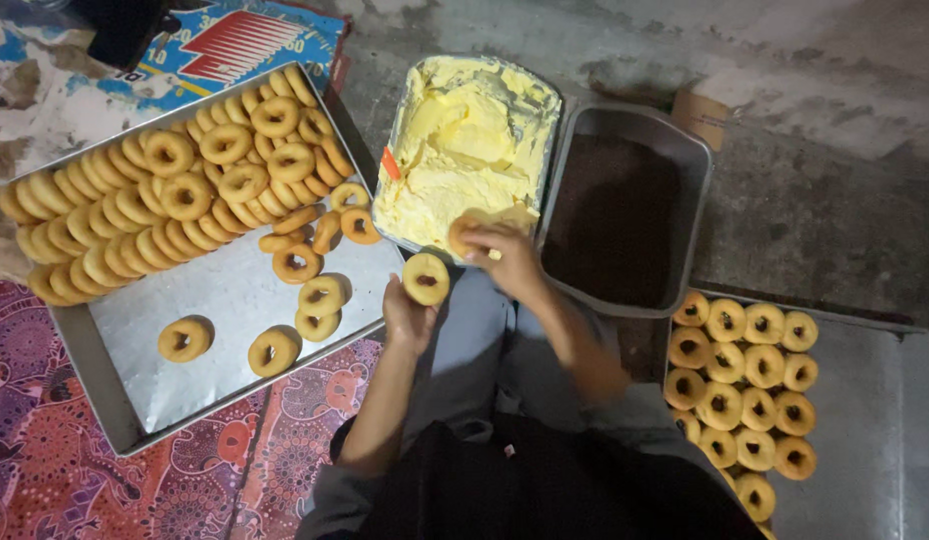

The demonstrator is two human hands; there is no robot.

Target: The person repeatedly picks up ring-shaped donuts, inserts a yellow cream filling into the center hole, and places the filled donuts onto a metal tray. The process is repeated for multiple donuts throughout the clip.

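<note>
My left hand (407, 318) holds a plain ring doughnut (426, 279) upright above my lap. My right hand (502, 252) grips another doughnut (463, 234) and presses it into the yellow cream at the near edge of a metal tub (467, 145). To the left lies a large metal tray (225, 300) piled with several plain doughnuts (175, 190). A dark tray of brown sprinkles (617, 215) stands just right of the cream tub.
A metal tray (865, 420) at the right carries several doughnuts (750, 385) in rows. A patterned red and purple cloth (45, 450) covers the floor at lower left. Bare concrete floor (815, 110) lies beyond the trays. A small cardboard piece (701, 115) rests behind the sprinkle tray.
</note>
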